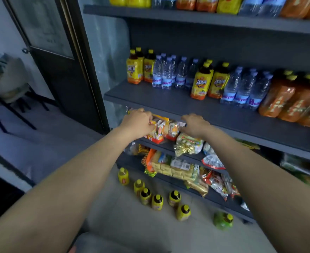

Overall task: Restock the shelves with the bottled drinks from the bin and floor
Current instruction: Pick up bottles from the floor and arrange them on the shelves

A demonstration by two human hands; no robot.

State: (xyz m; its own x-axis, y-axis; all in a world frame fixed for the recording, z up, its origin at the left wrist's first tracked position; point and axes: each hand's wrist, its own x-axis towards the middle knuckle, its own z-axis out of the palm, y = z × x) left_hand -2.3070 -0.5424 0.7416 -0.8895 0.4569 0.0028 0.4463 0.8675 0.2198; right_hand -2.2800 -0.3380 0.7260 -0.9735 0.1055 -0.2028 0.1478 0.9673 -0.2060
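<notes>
While left hand (139, 122), right hand (195, 126) grip snack pack (166, 129), floor bottles (157, 202) yellow-capped

The dark middle shelf (170, 102) carries tea bottles (198, 84) and water bottles (166, 74), snack packets (172, 167) fill what seem two lower shelves (167, 146), and at 6 o'clock the floor (132, 229) bears yellow-capped bottles (157, 201).

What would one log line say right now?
left hand: grips snack packs | right hand: grips snack packs | floor bottles: standing, untouched
</notes>
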